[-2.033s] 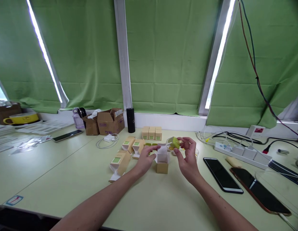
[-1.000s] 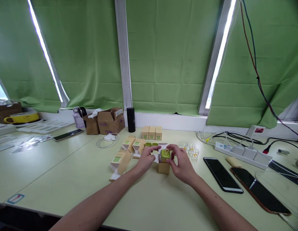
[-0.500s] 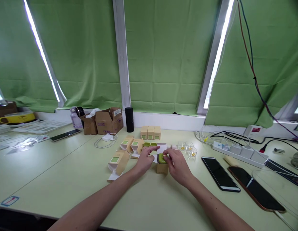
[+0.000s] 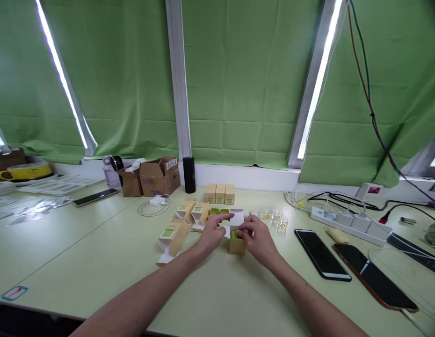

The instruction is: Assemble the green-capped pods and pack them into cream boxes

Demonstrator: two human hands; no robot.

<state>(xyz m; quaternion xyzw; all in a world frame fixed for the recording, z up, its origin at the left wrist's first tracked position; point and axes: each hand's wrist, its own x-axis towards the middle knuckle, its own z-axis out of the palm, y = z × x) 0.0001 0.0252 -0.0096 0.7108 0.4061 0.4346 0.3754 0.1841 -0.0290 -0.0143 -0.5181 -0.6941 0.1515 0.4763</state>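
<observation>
A small open kraft box [image 4: 236, 247] stands upright before me, its white-lined flaps [image 4: 236, 216] spread. Down inside it sits a glossy green square case [image 4: 234, 234], mostly hidden by the box walls and fingers. My right hand [image 4: 257, 238] pinches the case at its right side, at the box mouth. To the left, my left hand [image 4: 211, 235] has its index finger stretched to the rear flap and the thumb apart at the left flap. Just behind stand two green cases [image 4: 219, 211]. Several kraft boxes [image 4: 172, 234] with opened flaps lie left of my left hand.
Three closed kraft boxes [image 4: 220, 194] stand in a row at the back. Clear little cups [image 4: 273, 214] sit to the right. Farther right lie phones [image 4: 322, 255], a power strip [image 4: 349, 224] and cables. Cardboard cartons [image 4: 159, 178] and a black cylinder [image 4: 189, 175] stand along the wall.
The green case has gone down from the mouth into the kraft box, with my right hand lowering slightly along with it. My left hand stays in place.
</observation>
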